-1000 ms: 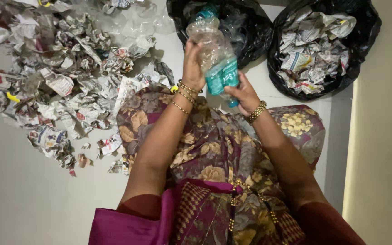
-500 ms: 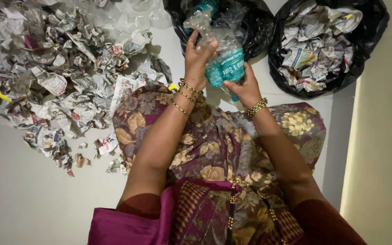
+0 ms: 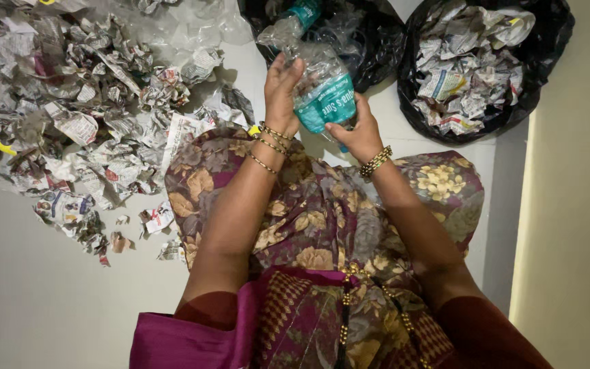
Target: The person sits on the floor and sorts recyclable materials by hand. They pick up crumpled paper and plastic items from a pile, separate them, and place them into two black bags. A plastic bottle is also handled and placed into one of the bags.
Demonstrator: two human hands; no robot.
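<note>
Holding a crushed plastic bottle (image 3: 312,78) between both hands, the person sits on the pale floor (image 3: 49,307) with a floral cloth (image 3: 322,219) spread over the lap. The bottle is clear and badly crumpled, its walls dented and creased, with a teal label band round its lower part and a teal cap at the far end. It is tilted, cap pointing away from the person, raised above the lap and in front of a black bag (image 3: 370,41). The left hand (image 3: 281,92) presses against the bottle's side, fingers (image 3: 293,72) stretched up along it rather than curled shut. The right hand (image 3: 356,130) cups the labelled end from below, fingers wrapped on it. To the left lies a heap of crumpled newspaper (image 3: 69,116). A second black bag (image 3: 548,61), to the right, is filled with crumpled paper.
</note>
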